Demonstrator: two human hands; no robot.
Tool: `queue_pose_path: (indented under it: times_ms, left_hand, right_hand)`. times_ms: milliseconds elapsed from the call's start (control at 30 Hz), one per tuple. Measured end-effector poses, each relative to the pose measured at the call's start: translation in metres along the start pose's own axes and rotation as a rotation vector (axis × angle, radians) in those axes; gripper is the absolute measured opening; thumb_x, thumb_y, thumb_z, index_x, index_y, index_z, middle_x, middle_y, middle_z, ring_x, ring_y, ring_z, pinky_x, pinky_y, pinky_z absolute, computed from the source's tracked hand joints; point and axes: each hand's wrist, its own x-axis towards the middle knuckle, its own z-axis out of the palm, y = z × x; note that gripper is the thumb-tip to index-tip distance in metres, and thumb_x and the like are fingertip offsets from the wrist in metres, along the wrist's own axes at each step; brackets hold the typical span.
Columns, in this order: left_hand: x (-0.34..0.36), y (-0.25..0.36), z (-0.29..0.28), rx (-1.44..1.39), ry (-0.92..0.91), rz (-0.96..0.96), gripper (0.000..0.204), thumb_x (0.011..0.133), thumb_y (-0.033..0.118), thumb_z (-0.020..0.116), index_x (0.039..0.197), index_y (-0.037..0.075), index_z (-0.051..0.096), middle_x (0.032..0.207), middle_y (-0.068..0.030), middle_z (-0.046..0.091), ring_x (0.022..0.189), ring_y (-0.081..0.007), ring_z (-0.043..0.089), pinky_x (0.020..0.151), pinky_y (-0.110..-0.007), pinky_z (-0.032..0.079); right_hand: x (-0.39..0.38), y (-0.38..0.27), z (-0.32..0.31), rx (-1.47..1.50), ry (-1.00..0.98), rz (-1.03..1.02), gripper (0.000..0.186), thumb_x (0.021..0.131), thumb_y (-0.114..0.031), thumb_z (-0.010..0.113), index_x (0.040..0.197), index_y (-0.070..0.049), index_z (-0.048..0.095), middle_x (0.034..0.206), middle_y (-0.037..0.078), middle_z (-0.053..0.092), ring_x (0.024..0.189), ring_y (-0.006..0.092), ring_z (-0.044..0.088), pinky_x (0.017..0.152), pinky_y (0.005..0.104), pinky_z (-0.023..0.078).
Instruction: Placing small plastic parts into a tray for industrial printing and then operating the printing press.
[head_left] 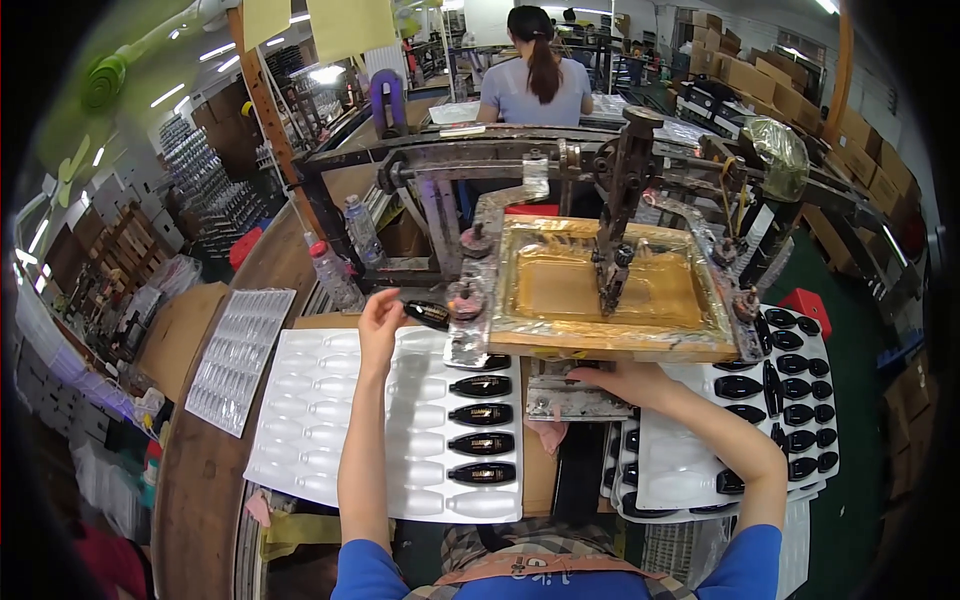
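My left hand is raised over the far part of a white moulded tray. Its fingers pinch the end of a small glossy black bottle with gold print, held at a tilt. Several matching printed bottles lie in a column along that tray's right side. My right hand reaches under a wooden-edged screen frame, at a worn metal fixture. The frame hides most of its fingers, and whatever they touch there cannot be made out.
Another white tray at the right lies among several black bottles. A press arm stands over the screen. Clear plastic bottles stand at the back left, near an empty moulded tray. Ahead, another person sits facing away.
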Motion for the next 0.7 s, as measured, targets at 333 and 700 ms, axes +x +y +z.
queue_pose_path:
  times_ms: [333,700]
  left_hand:
    - [-0.001,-0.112,-0.052,0.144,0.244,-0.141,0.016,0.083,0.006,0.054,0.099,0.000,0.055,0.083,-0.0052,0.057,0.073,-0.0112,0.055,0.066,-0.025,0.050]
    - [-0.011,-0.103,-0.056,1.033,0.133,0.157,0.018,0.074,0.008,0.059,0.091,0.001,0.061,0.087,-0.0161,0.059,0.085,-0.0311,0.053,0.080,-0.039,0.040]
  right_hand:
    - [-0.127,0.002,-0.045,-0.398,0.281,-0.103,0.038,0.075,-0.023,0.064,0.102,0.001,0.053,0.101,0.019,0.055,0.098,0.0344,0.051,0.081,0.0376,0.042]
    - [-0.230,0.019,-0.039,-0.667,0.148,0.390,0.044,0.054,-0.010,0.074,0.094,-0.002,0.058,0.093,0.011,0.055,0.090,0.0287,0.050,0.080,0.0377,0.041]
